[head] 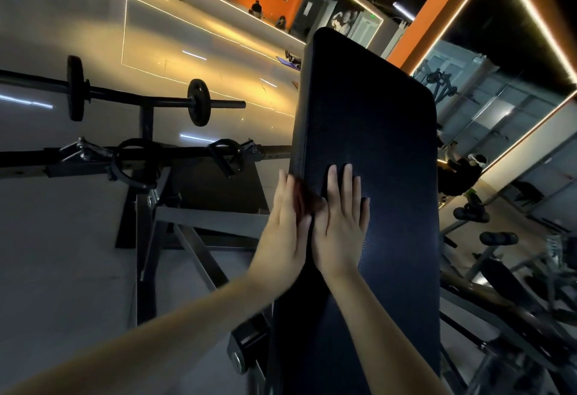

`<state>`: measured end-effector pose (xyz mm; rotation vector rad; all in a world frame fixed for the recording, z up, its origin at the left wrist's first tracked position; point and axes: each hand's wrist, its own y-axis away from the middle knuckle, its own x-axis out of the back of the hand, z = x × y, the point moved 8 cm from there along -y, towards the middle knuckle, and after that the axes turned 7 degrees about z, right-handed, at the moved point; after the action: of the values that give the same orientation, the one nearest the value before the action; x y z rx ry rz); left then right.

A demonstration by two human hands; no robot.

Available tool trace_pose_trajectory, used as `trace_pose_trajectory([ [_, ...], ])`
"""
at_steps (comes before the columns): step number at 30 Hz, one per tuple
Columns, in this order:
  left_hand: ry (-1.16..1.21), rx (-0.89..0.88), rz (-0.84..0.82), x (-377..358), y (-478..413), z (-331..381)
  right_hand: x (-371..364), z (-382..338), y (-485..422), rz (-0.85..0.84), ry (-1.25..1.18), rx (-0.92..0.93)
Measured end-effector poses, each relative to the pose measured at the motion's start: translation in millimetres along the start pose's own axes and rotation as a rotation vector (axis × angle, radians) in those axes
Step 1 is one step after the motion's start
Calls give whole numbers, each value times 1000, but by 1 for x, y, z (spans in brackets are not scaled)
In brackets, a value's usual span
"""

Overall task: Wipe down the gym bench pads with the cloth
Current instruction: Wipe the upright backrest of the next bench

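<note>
Your right hand (340, 229) lies flat, fingers straight, on the bench pad (368, 120). Your left hand (287, 232), equally straight, presses what seems a dark red cloth (301, 195) against its edge. Unpinched, the cloth could slip off.

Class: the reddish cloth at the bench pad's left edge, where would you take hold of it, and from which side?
Probably grip the cloth at its exposed part, from the left: the left hand presses it flat against the side of the bench pad. Blur hides its folds.
</note>
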<state>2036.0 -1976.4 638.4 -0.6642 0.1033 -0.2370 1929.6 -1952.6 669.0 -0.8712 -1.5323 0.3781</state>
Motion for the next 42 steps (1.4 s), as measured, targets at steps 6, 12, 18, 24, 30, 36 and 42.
trace_pose_trajectory([
  [6,-74,128,74,-5,-32,-3,0,2,1,0,1,12],
  [12,-77,154,139,-1,-194,-5,1,-2,1,-28,-19,-12],
  [18,111,33,83,4,-176,-4,4,-3,0,-17,-24,-6],
  [24,172,13,23,1,-27,-10,1,0,-1,3,55,47],
  [30,156,-96,-123,1,32,-18,-1,4,-2,51,26,66],
  [36,102,-165,-29,-4,-32,-14,0,1,-3,45,20,53],
  [42,108,361,11,-6,-100,-11,2,-1,-3,32,15,26],
])
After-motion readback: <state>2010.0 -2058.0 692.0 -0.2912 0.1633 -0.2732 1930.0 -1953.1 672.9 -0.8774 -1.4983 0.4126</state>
